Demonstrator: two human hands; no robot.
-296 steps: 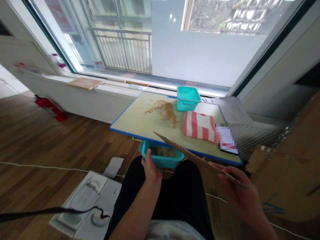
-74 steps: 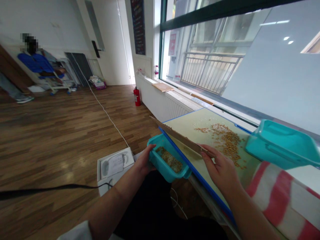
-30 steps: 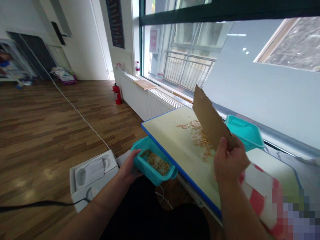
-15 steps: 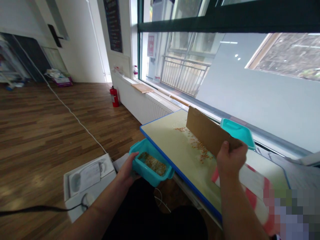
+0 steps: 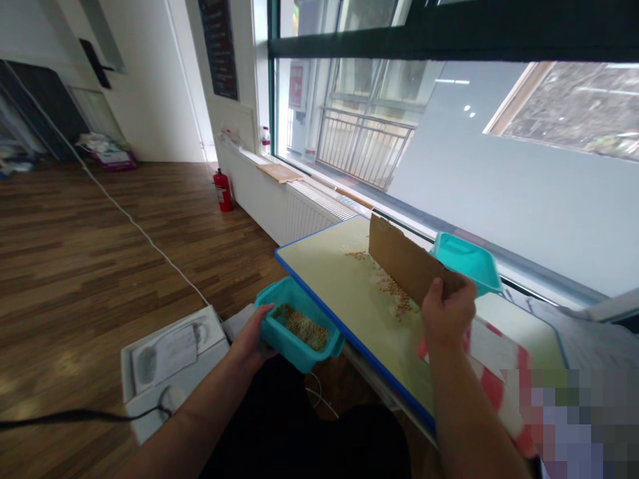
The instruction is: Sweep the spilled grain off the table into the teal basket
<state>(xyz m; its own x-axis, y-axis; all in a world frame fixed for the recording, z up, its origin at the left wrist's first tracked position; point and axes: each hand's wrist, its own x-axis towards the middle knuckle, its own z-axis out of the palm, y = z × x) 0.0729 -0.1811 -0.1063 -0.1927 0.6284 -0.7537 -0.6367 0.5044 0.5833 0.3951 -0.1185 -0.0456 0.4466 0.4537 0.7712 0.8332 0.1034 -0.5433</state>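
My left hand (image 5: 253,339) grips the near-left rim of a turquoise plastic tub (image 5: 292,347), held just below the table's blue edge. Yellowish grains mixed with white powder (image 5: 302,328) lie in the tub. With its thumb on the near face, my right hand (image 5: 448,309) is closed on the right end of a brown cardboard piece (image 5: 402,258). The cardboard stands on edge on the pale table (image 5: 329,263). Along its near side lies a strip of orange-yellow kernels (image 5: 392,287) with some white powder; a smaller patch lies by its far end.
Behind the cardboard sits a second turquoise container (image 5: 466,261) near the window. A red-and-white item (image 5: 499,352) lies under my right forearm. An open white box (image 5: 172,359) stands at lower left, and a red fire extinguisher (image 5: 222,191) is by the radiator (image 5: 304,216).
The cardboard and my right hand have shifted slightly toward the table's near edge, pressing closer to the kernels. My left hand still holds the tub. The whole view has moved a little.
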